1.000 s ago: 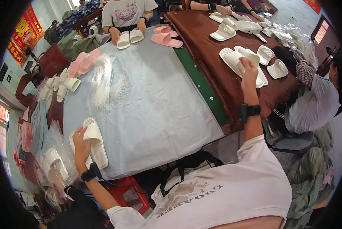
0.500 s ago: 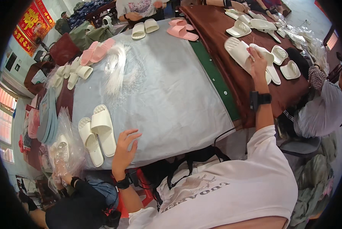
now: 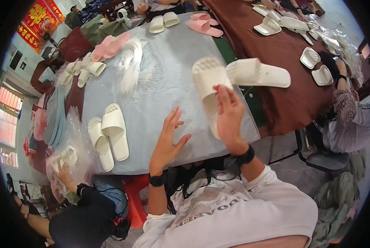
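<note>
A red wall hanging [image 3: 40, 20] shows on the far left of the room, and before us a table [image 3: 176, 93] wears a pale blue-grey cover, with a green strip [image 3: 256, 108] and a brown cloth [image 3: 271, 109] along its right.

In our right hand [image 3: 229, 115] the fingers are bunched together, pinching a blurred white slipper [image 3: 207, 84] by its right edge near the strap. We hold it over the right part of the table, its long axis running near to far: the dimpled end points far and slightly left, the plain end near. A second white slipper [image 3: 276, 76] meets it on the right, lying crosswise, dimpled end left and plain end right, over the brown cloth. We cannot tell whether the fingers grip that one too.

Our left hand [image 3: 165, 142] hangs above the table's near edge, fingers spread and thumb apart.

Farther left, a white pair [image 3: 115, 133] rests side by side, dimpled ends far and slightly left. Beyond it lies a bundle of pale strands [image 3: 132, 68], with pink slippers [image 3: 110, 46] to the far left. On the near left, a co-worker's hand [image 3: 64, 174] is at a clear plastic bag [image 3: 80, 130].
</note>
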`<move>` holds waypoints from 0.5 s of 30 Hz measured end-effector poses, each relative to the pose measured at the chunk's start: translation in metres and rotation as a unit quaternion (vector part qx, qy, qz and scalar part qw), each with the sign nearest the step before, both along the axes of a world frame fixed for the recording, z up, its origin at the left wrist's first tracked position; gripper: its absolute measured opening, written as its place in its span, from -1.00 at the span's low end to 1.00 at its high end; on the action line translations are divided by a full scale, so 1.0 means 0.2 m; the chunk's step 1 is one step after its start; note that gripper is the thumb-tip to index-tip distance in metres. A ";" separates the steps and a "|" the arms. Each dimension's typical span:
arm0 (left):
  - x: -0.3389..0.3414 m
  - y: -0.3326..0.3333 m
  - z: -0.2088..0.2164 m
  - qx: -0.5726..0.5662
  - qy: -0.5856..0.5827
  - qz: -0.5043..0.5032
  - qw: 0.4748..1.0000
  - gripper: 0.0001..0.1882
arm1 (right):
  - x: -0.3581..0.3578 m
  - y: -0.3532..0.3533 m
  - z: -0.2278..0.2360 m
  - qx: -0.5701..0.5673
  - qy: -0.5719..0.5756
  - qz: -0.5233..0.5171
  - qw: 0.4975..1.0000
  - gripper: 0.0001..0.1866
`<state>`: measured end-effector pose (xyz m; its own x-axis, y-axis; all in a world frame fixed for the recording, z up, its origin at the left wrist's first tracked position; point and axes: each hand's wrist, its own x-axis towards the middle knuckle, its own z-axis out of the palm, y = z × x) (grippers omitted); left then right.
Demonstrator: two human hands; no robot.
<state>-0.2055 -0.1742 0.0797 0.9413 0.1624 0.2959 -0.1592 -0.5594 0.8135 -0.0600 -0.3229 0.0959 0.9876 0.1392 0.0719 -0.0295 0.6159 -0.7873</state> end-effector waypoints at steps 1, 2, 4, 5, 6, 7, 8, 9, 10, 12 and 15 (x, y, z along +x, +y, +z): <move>0.01 0.01 0.00 -0.014 -0.002 0.008 1.000 -0.09 | -0.06 0.03 -0.02 -0.018 0.013 0.015 1.000 -0.74; 0.01 0.02 0.00 -0.029 -0.004 0.017 0.999 0.02 | -0.13 0.05 -0.05 -0.016 0.014 0.014 1.000 -0.74; 0.03 0.03 0.01 -0.026 -0.005 0.028 0.999 0.06 | -0.25 0.11 -0.09 -0.037 0.043 0.096 0.994 -0.74; 0.03 0.04 0.02 -0.025 -0.008 0.039 0.999 0.10 | -0.28 0.13 -0.10 -0.034 0.045 0.097 0.994 -0.74; 0.02 0.07 0.01 -0.022 -0.005 0.044 0.999 0.10 | -0.31 0.16 -0.11 -0.045 0.051 0.157 0.985 -0.74; 0.02 0.09 -0.03 0.018 -0.010 0.058 0.998 0.06 | -0.33 0.17 -0.12 -0.057 0.056 0.214 0.974 -0.74; 0.03 0.12 -0.07 0.059 -0.016 0.071 0.996 0.02 | -0.31 0.17 -0.14 -0.056 0.057 0.216 0.973 -0.74; 0.04 0.14 -0.13 0.057 -0.015 0.070 0.996 0.02 | -0.27 0.16 -0.17 -0.079 0.040 0.260 0.962 -0.74; 0.04 0.17 -0.17 0.043 0.038 0.085 0.995 -0.03 | -0.22 0.13 -0.18 -0.100 0.024 0.305 0.947 -0.73; 0.04 0.19 -0.22 0.028 0.092 0.100 0.990 -0.07 | -0.09 0.04 -0.17 -0.130 0.019 0.345 0.929 -0.72; 0.05 0.19 -0.26 0.038 0.090 0.110 0.989 -0.14 | 0.16 -0.11 -0.14 -0.381 -0.260 0.233 0.856 -0.75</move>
<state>-0.1958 -0.1353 0.0286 0.9241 0.3529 0.1465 0.1163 -0.6249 0.7720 -0.0270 -0.3446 0.0686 0.6734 0.7123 0.1982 0.3440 -0.0646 -0.9367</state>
